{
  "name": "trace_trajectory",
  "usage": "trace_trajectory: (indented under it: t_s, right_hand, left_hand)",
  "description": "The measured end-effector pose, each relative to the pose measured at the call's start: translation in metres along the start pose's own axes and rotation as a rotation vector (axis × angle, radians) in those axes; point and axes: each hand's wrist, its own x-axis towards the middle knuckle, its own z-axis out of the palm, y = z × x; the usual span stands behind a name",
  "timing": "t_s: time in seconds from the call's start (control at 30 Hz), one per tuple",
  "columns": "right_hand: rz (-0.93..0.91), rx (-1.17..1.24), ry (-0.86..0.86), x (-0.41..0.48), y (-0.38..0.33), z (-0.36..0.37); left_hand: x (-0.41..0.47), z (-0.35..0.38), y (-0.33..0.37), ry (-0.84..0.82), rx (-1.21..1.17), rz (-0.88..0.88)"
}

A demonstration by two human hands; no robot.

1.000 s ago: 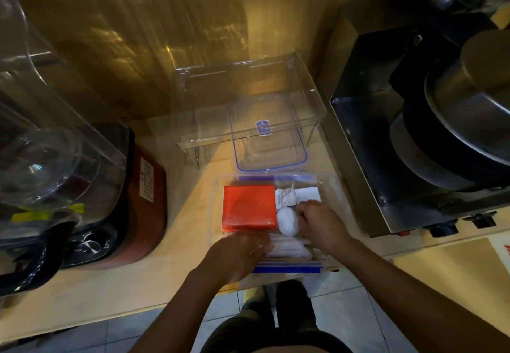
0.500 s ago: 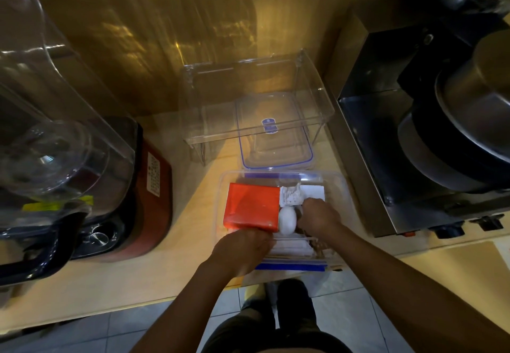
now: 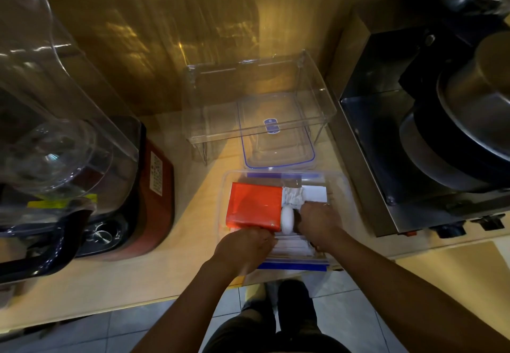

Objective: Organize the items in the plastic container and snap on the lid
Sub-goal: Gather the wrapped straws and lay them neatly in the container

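Observation:
A clear plastic container (image 3: 226,187) with blue latches sits at the counter's front edge. Inside lie an orange-red packet (image 3: 255,206), a white oval object (image 3: 287,219), a crumpled white wrapper (image 3: 292,197), a white card (image 3: 316,194) and flat white packets (image 3: 292,246) at the near end. My left hand (image 3: 244,248) rests on the near left part of the container, fingers on the white packets. My right hand (image 3: 317,221) is curled inside, right of the oval object; what it grips is hidden. The clear lid (image 3: 276,134) with blue seal lies behind the container.
A clear acrylic stand (image 3: 259,99) straddles the lid against the wooden wall. A blender with red base (image 3: 154,192) stands left. A steel appliance (image 3: 386,181) with pots stands close on the right. Tiled floor lies below the counter edge.
My right hand has shifted slightly away from me inside the container, beside the oval object. My left hand stays at the near left. The camera view has drifted a little.

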Motion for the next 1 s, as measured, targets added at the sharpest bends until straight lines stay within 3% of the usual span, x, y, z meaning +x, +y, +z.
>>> trace_trajectory:
  t_s: [0.2, 0.53, 0.63, 0.73, 0.87, 0.93, 1.0]
  right_hand:
    - [0.026, 0.117, 0.026, -0.001, 0.008, -0.008]
    - [-0.113, 0.184, 0.352, -0.028, 0.013, -0.032]
    - [-0.233, 0.151, 0.457, -0.038, 0.010, -0.046]
    - [-0.435, 0.019, 0.327, -0.045, 0.004, -0.055]
    - [-0.482, -0.208, 0.024, -0.042, -0.016, -0.047]
    - [-0.525, -0.271, -0.069, -0.039, -0.028, -0.036]
    - [-0.582, -0.226, -0.130, -0.038, -0.038, -0.025]
  left_hand:
    - [-0.005, -0.002, 0.002, 0.011, -0.014, -0.017]
    - [-0.006, -0.003, -0.003, -0.014, 0.087, 0.061]
    - [-0.012, -0.011, -0.002, 0.037, 0.073, 0.016]
    - [-0.021, -0.024, -0.001, 0.349, 0.059, -0.022]
    - [-0.034, -0.042, 0.006, 0.833, -0.299, 0.122]
    - [-0.036, -0.047, 0.005, 0.862, -0.310, 0.188]
    - [-0.034, -0.046, 0.000, 0.660, -0.209, 0.199]
